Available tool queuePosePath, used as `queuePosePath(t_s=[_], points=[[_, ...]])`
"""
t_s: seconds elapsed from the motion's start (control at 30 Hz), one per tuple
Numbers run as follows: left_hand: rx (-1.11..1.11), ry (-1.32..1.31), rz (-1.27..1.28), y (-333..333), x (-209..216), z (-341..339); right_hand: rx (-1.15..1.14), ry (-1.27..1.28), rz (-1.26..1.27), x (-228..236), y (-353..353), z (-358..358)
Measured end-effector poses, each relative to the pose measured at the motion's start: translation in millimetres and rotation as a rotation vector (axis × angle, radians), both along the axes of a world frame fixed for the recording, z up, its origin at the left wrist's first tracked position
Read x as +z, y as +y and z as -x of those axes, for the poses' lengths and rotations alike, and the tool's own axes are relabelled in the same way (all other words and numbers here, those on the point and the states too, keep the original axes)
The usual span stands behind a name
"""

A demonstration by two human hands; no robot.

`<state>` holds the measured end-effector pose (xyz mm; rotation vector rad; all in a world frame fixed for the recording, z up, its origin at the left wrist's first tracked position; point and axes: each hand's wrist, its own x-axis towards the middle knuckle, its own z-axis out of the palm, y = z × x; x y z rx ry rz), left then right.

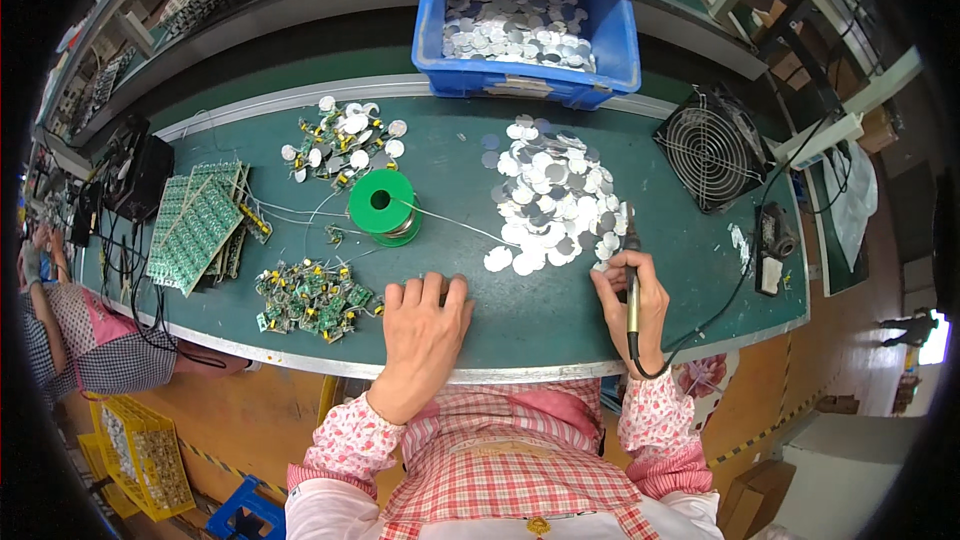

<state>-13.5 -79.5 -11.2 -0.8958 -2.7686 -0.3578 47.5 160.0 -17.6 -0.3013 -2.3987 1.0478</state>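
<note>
The soldering iron (633,305) is gripped in the right hand (645,302), its shaft pointed away from the body along the right edge of the silver disc pile (550,185). A pale disc (601,266) lies at the thumb and fingertip; whether it is pinched or merely touched cannot be told. The left hand (425,328) is laid palm down on the table (500,335), fingers bent and slightly parted; whether anything is covered by it cannot be seen.

If the iron is hot, discs could be scorched or fingers burned, since loose pieces are reached for so close to its shaft. The cord (735,285), looped below the right wrist, could be snagged on the table's edge and the tip jerked aside. The solder wire (455,222), stretched from the green spool (364,194) to the discs, could be caught by a sleeve, and the spool tipped or pieces scattered.
</note>
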Motion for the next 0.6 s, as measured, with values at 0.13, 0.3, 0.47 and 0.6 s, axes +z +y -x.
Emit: queuePosePath(t_s=[0.13,0.3,0.47,0.6], points=[[-0.222,-0.029,-0.142,7.0,-4.3,-8.5,-0.004,-0.003,0.051,-1.4,-3.4,-16.4],[-0.019,-0.325,-0.453,10.3,-1.1,-9.6,0.024,0.010,0.066,7.0,-15.2,-31.0],[-0.038,-0.341,-0.350,10.8,3.9,-8.1,0.090,0.040,0.160,9.2,-21.8,-37.6],[-0.080,-0.391,-0.360,8.3,8.7,-9.8,0.114,0.044,0.291,11.4,-29.1,-36.1]])
